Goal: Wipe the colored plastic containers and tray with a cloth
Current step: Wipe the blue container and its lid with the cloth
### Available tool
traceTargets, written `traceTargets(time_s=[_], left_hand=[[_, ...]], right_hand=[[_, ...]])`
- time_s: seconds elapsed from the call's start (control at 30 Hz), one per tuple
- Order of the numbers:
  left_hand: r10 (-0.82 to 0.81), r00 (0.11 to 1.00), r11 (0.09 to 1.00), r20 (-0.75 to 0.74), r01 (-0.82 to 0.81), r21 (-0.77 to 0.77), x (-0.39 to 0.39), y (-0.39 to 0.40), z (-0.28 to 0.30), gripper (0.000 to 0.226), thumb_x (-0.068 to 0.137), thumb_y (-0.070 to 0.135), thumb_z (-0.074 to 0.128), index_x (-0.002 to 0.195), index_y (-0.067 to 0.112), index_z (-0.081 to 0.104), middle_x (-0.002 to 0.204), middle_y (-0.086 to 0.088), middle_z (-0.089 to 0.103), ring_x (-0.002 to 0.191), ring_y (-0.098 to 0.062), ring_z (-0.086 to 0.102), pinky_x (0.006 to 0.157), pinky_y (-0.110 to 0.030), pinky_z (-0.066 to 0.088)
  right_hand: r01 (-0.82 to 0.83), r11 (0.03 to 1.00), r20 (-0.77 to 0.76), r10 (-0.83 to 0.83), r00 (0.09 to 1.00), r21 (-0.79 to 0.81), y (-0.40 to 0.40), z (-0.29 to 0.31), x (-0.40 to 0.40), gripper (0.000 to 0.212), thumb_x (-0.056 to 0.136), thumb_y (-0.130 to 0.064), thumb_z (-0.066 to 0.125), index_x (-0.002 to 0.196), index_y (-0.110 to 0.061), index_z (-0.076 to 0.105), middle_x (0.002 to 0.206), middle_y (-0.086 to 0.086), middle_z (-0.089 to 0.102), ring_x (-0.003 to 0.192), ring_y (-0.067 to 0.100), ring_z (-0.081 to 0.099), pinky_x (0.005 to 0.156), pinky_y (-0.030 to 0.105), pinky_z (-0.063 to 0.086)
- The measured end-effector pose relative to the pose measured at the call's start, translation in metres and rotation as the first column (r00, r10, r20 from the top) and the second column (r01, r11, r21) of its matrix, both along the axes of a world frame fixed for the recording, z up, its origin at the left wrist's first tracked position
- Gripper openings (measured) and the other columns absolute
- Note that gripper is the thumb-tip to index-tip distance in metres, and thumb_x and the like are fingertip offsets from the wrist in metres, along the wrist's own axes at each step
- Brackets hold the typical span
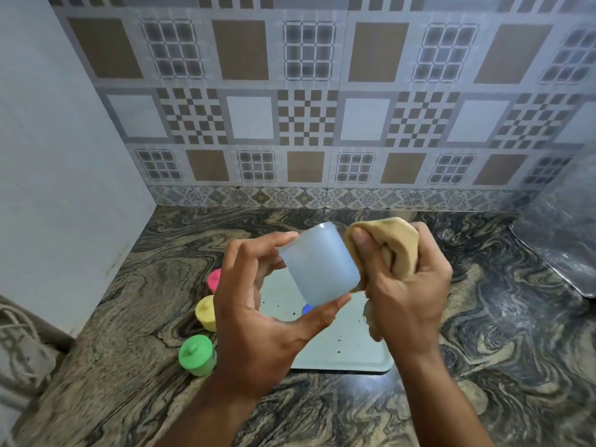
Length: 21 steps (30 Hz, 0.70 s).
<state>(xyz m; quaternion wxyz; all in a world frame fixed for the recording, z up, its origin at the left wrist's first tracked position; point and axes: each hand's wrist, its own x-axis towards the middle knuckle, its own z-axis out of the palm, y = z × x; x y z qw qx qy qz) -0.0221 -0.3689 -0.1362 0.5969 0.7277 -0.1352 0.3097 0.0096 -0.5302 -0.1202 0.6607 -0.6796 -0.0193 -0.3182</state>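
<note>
Mid-task: left hand (258,317) fingers clamped the lidless pale blue plastic container (317,266) above the crumb-specked pale tray (348,353), right hand (409,279) gripped the tan cloth (398,245) against it; lidded pink (214,279), yellow (206,312), green (196,354) containers waited left on the counter (129,317).
</note>
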Motion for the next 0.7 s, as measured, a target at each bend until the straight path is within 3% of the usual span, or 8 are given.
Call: traceTargets(time_s=[0.07,0.13,0.2,0.33,0.43,0.6,0.7], left_hand=[[-0.032,0.999,0.996,-0.038,0.029,-0.086,0.003,0.0,0.003,0.071,0.069,0.03,0.097,0.125,0.034,0.054,0.132,-0.005,0.06,0.122,-0.037,0.066,0.098,-0.057,0.057],[-0.053,0.997,0.987,-0.063,0.042,-0.158,0.006,0.0,0.003,0.069,0.069,0.024,0.095,0.122,0.033,0.053,0.128,0.005,0.061,0.121,-0.036,0.068,0.099,-0.058,0.057],[-0.06,0.996,0.983,-0.069,0.046,-0.177,0.006,0.001,0.002,0.069,0.069,0.023,0.095,0.123,0.029,0.053,0.129,0.001,0.063,0.122,-0.036,0.067,0.102,-0.058,0.056],[-0.076,0.992,0.987,-0.099,0.06,-0.151,0.007,0.002,0.0,0.07,0.069,0.027,0.095,0.126,0.028,0.054,0.131,-0.006,0.067,0.128,-0.035,0.063,0.107,-0.06,0.052],[-0.018,0.994,0.998,-0.108,0.011,-0.067,0.01,0.006,-0.001,0.072,0.069,0.028,0.096,0.129,0.025,0.057,0.134,-0.002,0.068,0.128,-0.033,0.064,0.105,-0.058,0.052],[0.122,0.992,0.977,-0.039,-0.113,0.179,0.012,0.012,0.006,0.082,0.068,0.03,0.1,0.138,0.025,0.06,0.13,0.01,0.065,0.122,-0.016,0.064,0.101,-0.028,0.051],[0.101,0.994,0.963,0.048,-0.11,0.246,0.01,0.013,0.006,0.071,0.068,0.032,0.095,0.131,0.025,0.063,0.125,0.012,0.063,0.116,-0.016,0.064,0.094,-0.037,0.054]], right_hand=[[-0.056,0.992,0.031,0.052,0.998,0.109,0.002,-0.003,-0.01,0.018,0.089,-0.017,0.081,0.087,-0.007,0.066,0.072,-0.018,0.062,0.064,0.001,0.056,0.06,0.018,0.048],[-0.096,0.985,0.063,0.088,0.994,0.144,0.007,-0.006,-0.022,0.022,0.092,-0.017,0.082,0.088,-0.007,0.063,0.072,-0.019,0.061,0.059,0.005,0.055,0.053,0.026,0.05],[-0.101,0.987,0.089,0.09,0.992,0.127,0.012,-0.01,-0.031,0.02,0.09,-0.018,0.078,0.087,-0.009,0.06,0.071,-0.017,0.059,0.054,0.011,0.052,0.046,0.031,0.048],[-0.1,0.993,0.125,0.091,0.988,0.064,0.017,-0.012,-0.033,0.014,0.089,-0.01,0.07,0.088,-0.007,0.057,0.07,-0.016,0.058,0.056,-0.001,0.052,0.052,0.016,0.045],[-0.089,0.996,0.125,0.088,0.988,0.003,0.014,-0.011,-0.031,0.014,0.09,-0.01,0.071,0.088,-0.011,0.057,0.069,-0.015,0.06,0.055,-0.002,0.052,0.052,0.014,0.045],[-0.036,0.991,0.187,0.06,0.98,-0.128,0.008,-0.003,-0.028,0.016,0.088,-0.014,0.076,0.089,-0.01,0.061,0.077,-0.02,0.065,0.061,-0.002,0.06,0.059,0.012,0.047],[-0.009,0.973,0.194,0.055,0.98,-0.231,0.011,0.006,-0.023,0.024,0.091,-0.026,0.081,0.088,-0.006,0.068,0.083,-0.014,0.065,0.066,0.004,0.065,0.059,0.018,0.049]])
